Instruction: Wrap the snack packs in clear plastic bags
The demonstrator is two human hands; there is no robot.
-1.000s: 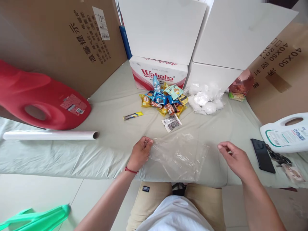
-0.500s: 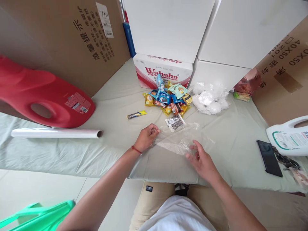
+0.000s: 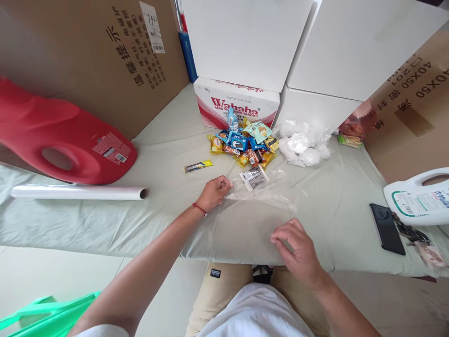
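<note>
A clear plastic bag (image 3: 261, 199) lies crumpled and flattened on the cloth-covered table. My left hand (image 3: 214, 192) pinches its left end between thumb and fingers. Lower and to the right, my right hand (image 3: 296, 248) hovers near the table's front edge with fingers curled and thumb tip close to the index finger; whether anything thin is between them I cannot make out. Just behind the bag is a small clear packet with dark contents (image 3: 254, 178). A thin yellow-and-dark snack packet (image 3: 198, 166) lies left of it. Behind them is a heap of colourful wrapped snacks (image 3: 242, 142).
Crumpled clear plastic bags (image 3: 303, 142) lie right of the heap, before white boxes. A Wahaha carton (image 3: 206, 105) stands behind. At left are a red jug (image 3: 87, 145) and a white roll (image 3: 80, 192); at right, a phone (image 3: 387, 229) and a white bottle (image 3: 417, 201).
My right hand has moved down away from the bag, and its fingers have curled in. The bag has settled flatter. My left hand keeps its pinch in nearly the same place.
</note>
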